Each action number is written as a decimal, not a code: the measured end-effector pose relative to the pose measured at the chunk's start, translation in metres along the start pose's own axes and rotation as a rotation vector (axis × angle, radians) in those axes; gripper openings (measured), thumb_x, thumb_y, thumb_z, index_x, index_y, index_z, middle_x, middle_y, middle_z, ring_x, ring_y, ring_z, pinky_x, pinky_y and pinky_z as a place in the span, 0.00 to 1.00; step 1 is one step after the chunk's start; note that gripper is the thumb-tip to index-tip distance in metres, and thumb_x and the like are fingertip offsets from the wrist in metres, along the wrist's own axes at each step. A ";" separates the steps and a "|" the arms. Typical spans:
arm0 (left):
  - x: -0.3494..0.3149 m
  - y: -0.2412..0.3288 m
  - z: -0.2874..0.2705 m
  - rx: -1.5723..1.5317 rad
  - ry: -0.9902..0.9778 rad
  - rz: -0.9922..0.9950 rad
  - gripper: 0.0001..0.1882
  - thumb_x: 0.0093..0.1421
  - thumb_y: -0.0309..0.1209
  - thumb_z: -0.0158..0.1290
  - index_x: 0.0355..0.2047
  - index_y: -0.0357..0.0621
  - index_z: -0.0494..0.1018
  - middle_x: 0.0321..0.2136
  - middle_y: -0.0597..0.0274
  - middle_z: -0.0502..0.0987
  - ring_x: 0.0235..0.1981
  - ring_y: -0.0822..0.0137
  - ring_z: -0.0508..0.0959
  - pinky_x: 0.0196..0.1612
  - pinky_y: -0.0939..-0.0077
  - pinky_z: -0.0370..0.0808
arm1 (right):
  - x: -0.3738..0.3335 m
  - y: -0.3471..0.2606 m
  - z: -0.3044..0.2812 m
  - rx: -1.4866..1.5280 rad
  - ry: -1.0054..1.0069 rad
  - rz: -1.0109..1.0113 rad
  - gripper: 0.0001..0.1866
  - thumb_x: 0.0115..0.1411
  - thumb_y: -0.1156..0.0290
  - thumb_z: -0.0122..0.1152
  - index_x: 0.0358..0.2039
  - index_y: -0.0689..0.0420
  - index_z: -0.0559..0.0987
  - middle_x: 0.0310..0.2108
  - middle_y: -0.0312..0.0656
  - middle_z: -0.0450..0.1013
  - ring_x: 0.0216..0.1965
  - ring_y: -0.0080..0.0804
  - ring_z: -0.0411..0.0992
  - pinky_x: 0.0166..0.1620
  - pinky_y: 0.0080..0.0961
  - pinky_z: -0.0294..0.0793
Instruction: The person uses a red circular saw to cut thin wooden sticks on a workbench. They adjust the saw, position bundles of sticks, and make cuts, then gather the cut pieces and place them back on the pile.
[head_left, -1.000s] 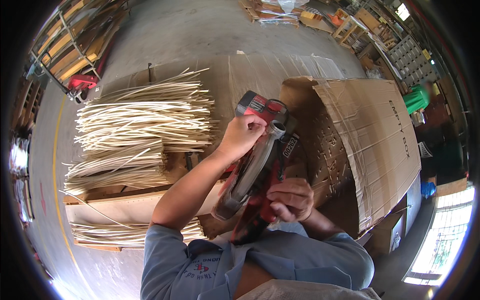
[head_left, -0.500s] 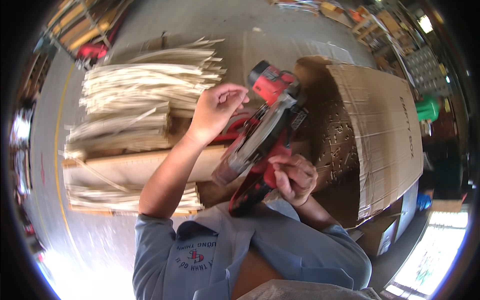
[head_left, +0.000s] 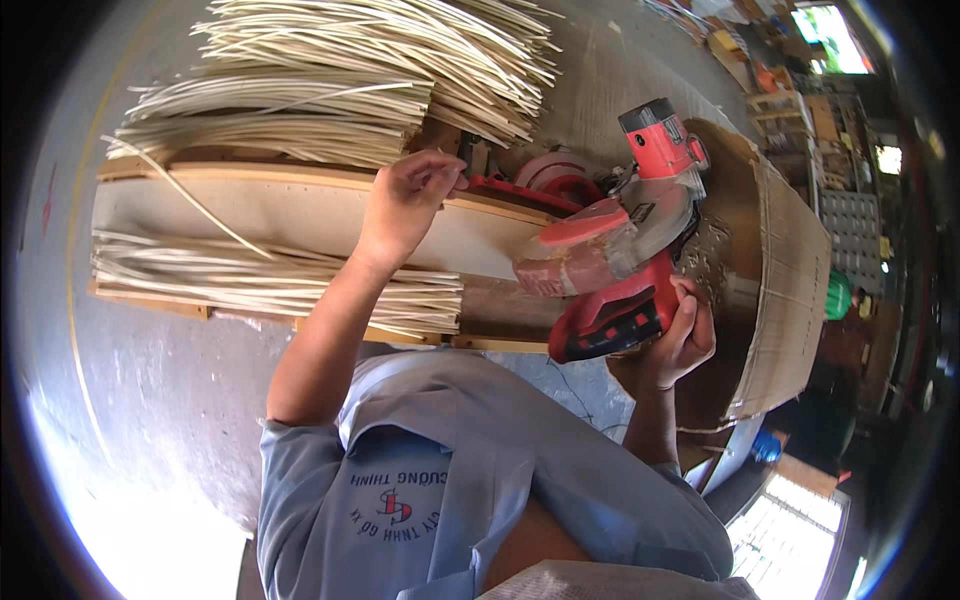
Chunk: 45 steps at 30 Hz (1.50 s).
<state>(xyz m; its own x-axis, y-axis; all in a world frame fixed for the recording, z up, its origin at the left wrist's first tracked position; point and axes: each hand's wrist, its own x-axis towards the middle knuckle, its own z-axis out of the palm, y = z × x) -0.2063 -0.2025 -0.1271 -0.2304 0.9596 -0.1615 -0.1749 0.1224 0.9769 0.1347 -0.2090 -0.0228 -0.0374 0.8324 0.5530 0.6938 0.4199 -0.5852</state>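
A red and black miter saw (head_left: 655, 210) stands right of centre, its guard over the blade. My right hand (head_left: 685, 335) is closed at the right end of the saw's D-shaped handle (head_left: 610, 318), with some fingertips hidden. My left hand (head_left: 412, 195) is raised over a pale board (head_left: 300, 212), left of the saw and apart from it. Its fingers are curled together in a pinch; anything between them is too small to make out. Thin pale wooden strips lie in a far bundle (head_left: 390, 45), a middle bundle (head_left: 270, 115) and a near bundle (head_left: 270, 285).
Behind the saw on the right, a large open cardboard box (head_left: 790, 300) gapes toward it, with small cut pieces inside. One loose strip (head_left: 200, 205) slants across the board. Shelving with a perforated grey panel (head_left: 853, 235) and a green object (head_left: 838, 295) stand farther right.
My view has shifted, so the saw and strips sit differently in the picture. My right hand stays at the saw handle. The left hand remains pinched and now appears farther from the saw.
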 end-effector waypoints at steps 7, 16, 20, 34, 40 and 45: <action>0.005 -0.024 -0.045 0.023 -0.211 -0.099 0.11 0.69 0.30 0.55 0.44 0.35 0.81 0.33 0.61 0.85 0.33 0.74 0.81 0.38 0.78 0.78 | -0.021 -0.026 0.012 -0.199 0.189 0.243 0.15 0.72 0.65 0.60 0.47 0.61 0.87 0.42 0.40 0.85 0.43 0.27 0.80 0.50 0.28 0.78; -0.036 -0.017 -0.020 0.174 -0.553 -0.124 0.12 0.72 0.32 0.54 0.46 0.35 0.81 0.34 0.62 0.84 0.35 0.76 0.80 0.38 0.79 0.76 | -0.026 -0.030 0.014 0.008 0.238 0.339 0.14 0.68 0.62 0.68 0.48 0.56 0.88 0.40 0.39 0.86 0.40 0.20 0.80 0.44 0.22 0.79; -0.074 -0.001 0.014 0.279 -0.710 -0.047 0.12 0.72 0.29 0.54 0.47 0.33 0.81 0.35 0.62 0.83 0.34 0.77 0.78 0.37 0.80 0.75 | -0.027 -0.024 0.007 0.083 0.182 0.288 0.16 0.68 0.59 0.67 0.47 0.59 0.87 0.35 0.42 0.86 0.38 0.22 0.81 0.44 0.24 0.80; -0.165 0.014 0.116 0.723 -0.570 0.802 0.22 0.63 0.19 0.60 0.58 0.39 0.75 0.61 0.55 0.71 0.37 0.68 0.79 0.35 0.77 0.77 | -0.032 0.016 0.010 0.074 0.251 0.112 0.16 0.63 0.49 0.66 0.41 0.44 0.89 0.30 0.43 0.84 0.35 0.46 0.83 0.41 0.37 0.82; -0.166 0.012 0.111 0.903 -0.530 0.897 0.23 0.67 0.20 0.56 0.62 0.38 0.73 0.64 0.54 0.67 0.40 0.69 0.78 0.40 0.75 0.79 | -0.035 0.007 0.012 0.236 0.200 0.179 0.18 0.61 0.46 0.60 0.40 0.42 0.89 0.36 0.45 0.84 0.41 0.52 0.81 0.47 0.44 0.81; -0.171 0.012 0.125 1.063 -0.482 0.903 0.22 0.69 0.25 0.56 0.63 0.43 0.74 0.64 0.53 0.66 0.40 0.69 0.77 0.40 0.73 0.77 | -0.037 0.017 0.007 0.308 0.133 0.157 0.17 0.64 0.48 0.58 0.42 0.41 0.89 0.39 0.43 0.84 0.43 0.50 0.81 0.46 0.45 0.80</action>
<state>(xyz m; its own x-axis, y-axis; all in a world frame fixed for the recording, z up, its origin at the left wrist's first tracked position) -0.0494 -0.3337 -0.0702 0.4936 0.7737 0.3972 0.6694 -0.6295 0.3945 0.1432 -0.2300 -0.0570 0.1607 0.8495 0.5025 0.4334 0.3967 -0.8092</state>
